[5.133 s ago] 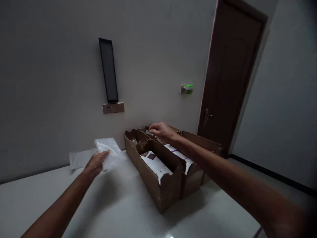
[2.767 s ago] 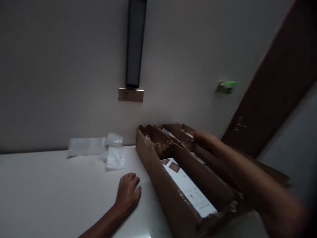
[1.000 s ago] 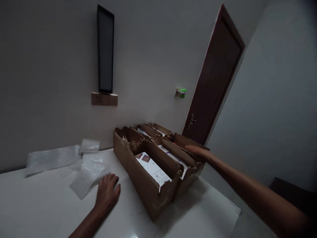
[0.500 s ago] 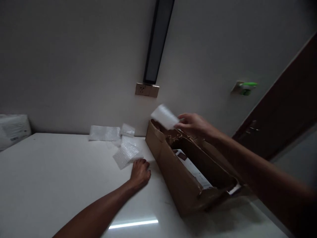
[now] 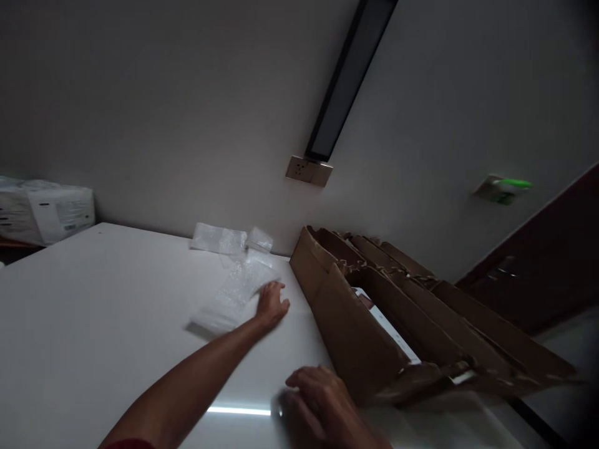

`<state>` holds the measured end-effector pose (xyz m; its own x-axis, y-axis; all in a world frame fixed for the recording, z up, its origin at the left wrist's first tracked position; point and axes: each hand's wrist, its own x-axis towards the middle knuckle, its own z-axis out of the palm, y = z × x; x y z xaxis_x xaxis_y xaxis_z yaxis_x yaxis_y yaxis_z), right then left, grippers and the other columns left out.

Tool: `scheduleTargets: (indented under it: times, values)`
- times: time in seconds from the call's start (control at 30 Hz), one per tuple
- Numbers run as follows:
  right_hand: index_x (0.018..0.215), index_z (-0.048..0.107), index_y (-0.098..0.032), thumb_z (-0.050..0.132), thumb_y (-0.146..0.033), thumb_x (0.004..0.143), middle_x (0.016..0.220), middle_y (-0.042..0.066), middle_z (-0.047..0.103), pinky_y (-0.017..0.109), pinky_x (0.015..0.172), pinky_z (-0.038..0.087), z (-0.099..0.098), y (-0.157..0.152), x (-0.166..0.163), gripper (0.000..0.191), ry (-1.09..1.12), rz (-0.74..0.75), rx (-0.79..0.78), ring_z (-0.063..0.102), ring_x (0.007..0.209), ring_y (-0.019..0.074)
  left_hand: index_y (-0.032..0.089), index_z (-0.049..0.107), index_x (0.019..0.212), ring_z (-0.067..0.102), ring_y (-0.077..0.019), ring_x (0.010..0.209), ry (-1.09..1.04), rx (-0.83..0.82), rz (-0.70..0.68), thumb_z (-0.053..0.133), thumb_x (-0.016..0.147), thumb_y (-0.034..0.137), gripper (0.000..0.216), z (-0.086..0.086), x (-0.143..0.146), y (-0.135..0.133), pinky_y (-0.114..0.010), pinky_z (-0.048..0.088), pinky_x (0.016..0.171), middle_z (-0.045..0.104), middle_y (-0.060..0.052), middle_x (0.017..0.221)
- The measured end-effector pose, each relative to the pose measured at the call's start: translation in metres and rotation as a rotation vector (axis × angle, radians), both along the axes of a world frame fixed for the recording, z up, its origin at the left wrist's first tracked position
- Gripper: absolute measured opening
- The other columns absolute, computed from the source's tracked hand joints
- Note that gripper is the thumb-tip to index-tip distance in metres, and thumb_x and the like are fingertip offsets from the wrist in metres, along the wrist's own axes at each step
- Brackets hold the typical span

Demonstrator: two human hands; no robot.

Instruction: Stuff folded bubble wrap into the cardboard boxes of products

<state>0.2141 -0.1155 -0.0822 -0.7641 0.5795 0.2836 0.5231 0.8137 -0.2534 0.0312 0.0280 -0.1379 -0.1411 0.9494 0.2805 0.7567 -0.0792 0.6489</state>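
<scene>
Lengthwise along wall [image 5: 187,125] lies rear bubble-wrap sheet [image 5: 218,239], long axis left-right; both hands [image 5: 271,304] [image 5: 325,399] unclenched, half-curled.

Table [image 5: 116,312]: 1. At the table: 1 left hand [image 5: 271,304], 1 right hand [image 5: 322,399]. On the table: 3 or more open cardboard boxes [image 5: 349,333] and 3 or more bubble-wrap pieces [image 5: 243,284]; overlap prevents an exact count of either. Behind the table: 2 socket plates [image 5: 309,171], 1 dark framed panel [image 5: 349,81]. Right of the table: 1 door [image 5: 552,268]
</scene>
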Motion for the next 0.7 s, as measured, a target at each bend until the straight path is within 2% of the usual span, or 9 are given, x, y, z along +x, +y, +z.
scheduleTargets:
  times: [0.1, 0.17, 0.23, 0.3, 0.4, 0.5, 0.57, 0.63, 0.7]
  values:
    - [0.091, 0.07, -0.022, 0.05, -0.017, 0.089, 0.099, 0.008, 0.073, 0.037, 0.081, 0.052, -0.039, 0.028, -0.013, 0.02, 0.127, -0.095, 0.025, 0.067, 0.09, 0.0223, 0.017, 0.055, 0.127, 0.053, -0.0262, 0.122, -0.001, -0.001, 0.128, 0.057, 0.093, 0.031, 0.037, 0.004, -0.038, 0.02, -0.049, 0.042, 0.104, 0.056, -0.011, 0.132]
    - [0.094, 0.07, -0.021, 0.049, -0.015, 0.09, 0.106, 0.01, 0.072, 0.04, 0.084, 0.051, -0.049, 0.043, -0.02, 0.022, 0.185, -0.117, 0.063, 0.065, 0.096, 0.0241, 0.018, 0.054, 0.129, 0.052, -0.0282, 0.124, 0.011, 0.001, 0.171, 0.059, 0.094, 0.037, 0.04, 0.004, -0.059, 0.027, -0.053, 0.042, 0.104, 0.053, -0.011, 0.137]
    - [0.094, 0.07, -0.022, 0.049, -0.013, 0.089, 0.106, 0.01, 0.071, 0.04, 0.084, 0.05, -0.051, 0.05, -0.024, 0.023, 0.209, -0.11, 0.056, 0.065, 0.097, 0.0244, 0.018, 0.056, 0.127, 0.054, -0.0273, 0.121, 0.033, -0.008, 0.14, 0.059, 0.093, 0.038, 0.039, 0.001, -0.069, 0.028, -0.053, 0.044, 0.103, 0.055, -0.011, 0.135]
    - [0.093, 0.07, -0.022, 0.05, -0.012, 0.088, 0.106, 0.009, 0.071, 0.04, 0.084, 0.049, -0.05, 0.052, -0.025, 0.022, 0.225, -0.105, 0.03, 0.064, 0.098, 0.0244, 0.017, 0.059, 0.122, 0.055, -0.0264, 0.12, 0.064, -0.022, 0.061, 0.06, 0.093, 0.037, 0.035, -0.001, -0.064, 0.023, -0.051, 0.044, 0.102, 0.057, -0.01, 0.133]
    - [0.089, 0.07, -0.021, 0.049, -0.012, 0.087, 0.105, 0.009, 0.072, 0.04, 0.085, 0.047, -0.05, 0.053, -0.024, 0.022, 0.245, -0.111, 0.01, 0.064, 0.098, 0.0246, 0.016, 0.064, 0.115, 0.048, -0.0277, 0.13, 0.129, -0.029, -0.064, 0.062, 0.089, 0.029, 0.029, -0.001, -0.034, 0.005, -0.049, 0.036, 0.111, 0.056, -0.012, 0.136]
    - [0.083, 0.068, -0.021, 0.048, -0.013, 0.086, 0.094, 0.008, 0.072, 0.037, 0.079, 0.046, -0.052, 0.054, -0.021, 0.021, 0.261, -0.128, -0.002, 0.064, 0.088, 0.0235, 0.021, 0.067, 0.114, 0.045, -0.024, 0.134, 0.192, -0.029, -0.209, 0.061, 0.084, 0.02, 0.031, 0.0, -0.001, -0.033, -0.04, 0.031, 0.116, 0.057, -0.009, 0.139]
    - [0.079, 0.066, -0.02, 0.048, -0.014, 0.087, 0.082, 0.006, 0.07, 0.034, 0.074, 0.044, -0.053, 0.055, -0.019, 0.02, 0.3, -0.152, -0.013, 0.063, 0.08, 0.0221, 0.026, 0.067, 0.116, 0.048, -0.0189, 0.132, 0.226, -0.03, -0.305, 0.058, 0.084, 0.018, 0.033, -0.004, 0.005, -0.072, -0.034, 0.032, 0.115, 0.06, -0.003, 0.137]
    - [0.076, 0.063, -0.02, 0.047, -0.016, 0.088, 0.076, 0.005, 0.068, 0.032, 0.072, 0.042, -0.052, 0.056, -0.018, 0.02, 0.359, -0.187, -0.037, 0.061, 0.075, 0.0202, 0.026, 0.064, 0.121, 0.044, -0.0201, 0.137, 0.261, -0.018, -0.317, 0.056, 0.086, 0.021, 0.037, -0.011, -0.008, -0.119, -0.037, 0.029, 0.118, 0.055, -0.004, 0.143]
    - [0.074, 0.061, -0.019, 0.047, -0.015, 0.088, 0.076, 0.004, 0.067, 0.031, 0.071, 0.04, -0.05, 0.055, -0.018, 0.02, 0.4, -0.207, -0.069, 0.06, 0.073, 0.0186, 0.022, 0.061, 0.126, 0.031, -0.0261, 0.145, 0.338, 0.054, -0.174, 0.053, 0.086, 0.022, 0.04, -0.022, -0.039, -0.167, -0.046, 0.022, 0.121, 0.044, -0.01, 0.153]
